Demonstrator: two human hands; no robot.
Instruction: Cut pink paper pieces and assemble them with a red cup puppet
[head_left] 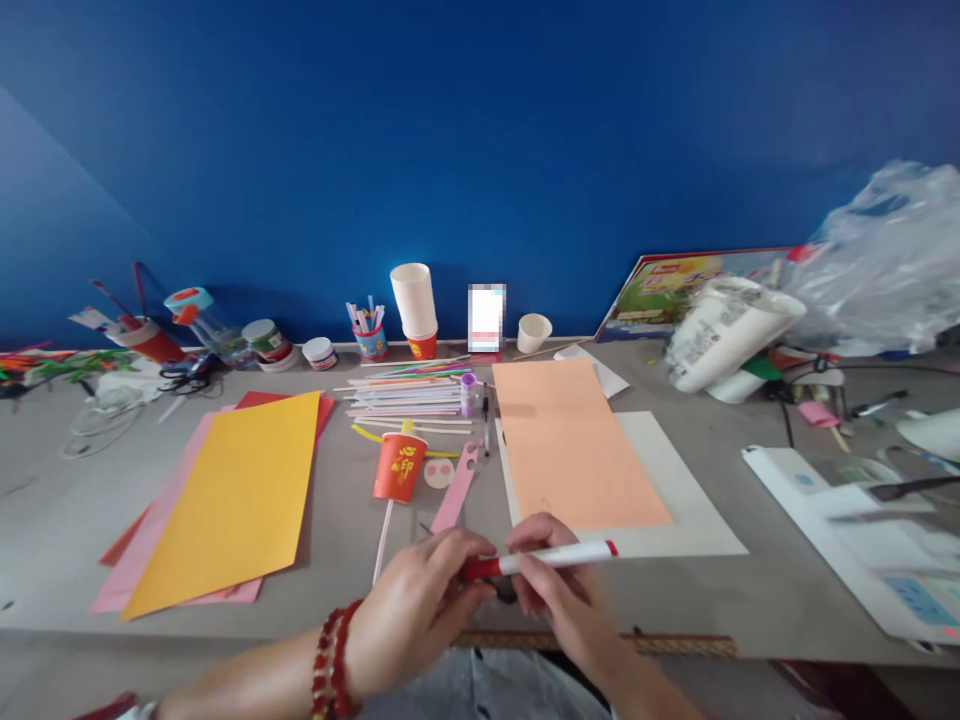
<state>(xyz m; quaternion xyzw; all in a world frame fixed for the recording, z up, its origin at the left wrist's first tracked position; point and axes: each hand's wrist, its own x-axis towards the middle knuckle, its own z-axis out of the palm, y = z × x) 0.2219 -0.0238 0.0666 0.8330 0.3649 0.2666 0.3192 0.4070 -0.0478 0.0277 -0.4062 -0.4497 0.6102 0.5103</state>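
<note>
Near the table's front edge, my left hand (420, 595) and my right hand (559, 590) meet around a white marker (566, 555) with a red cap. The left fingers close on its capped red end, and the right thumb and fingers pinch the white barrel. A small dark object (506, 588) shows just below the marker between the hands; its kind is unclear. Beyond my hands lie a pink paper strip (454, 492) with notches at its top and a small white cutout (439, 473) with pink circles. A red paper cup (400, 467) with yellow print stands left of them.
Yellow paper (232, 500) over pink and red sheets lies left. Peach paper (581, 440) rests on white sheets to the right. Straws (412, 397), a purple glue stick (468, 395) and a pen (486, 420) lie ahead. Stacked cups (413, 300) stand near the blue wall; a power strip (825, 540) lies right.
</note>
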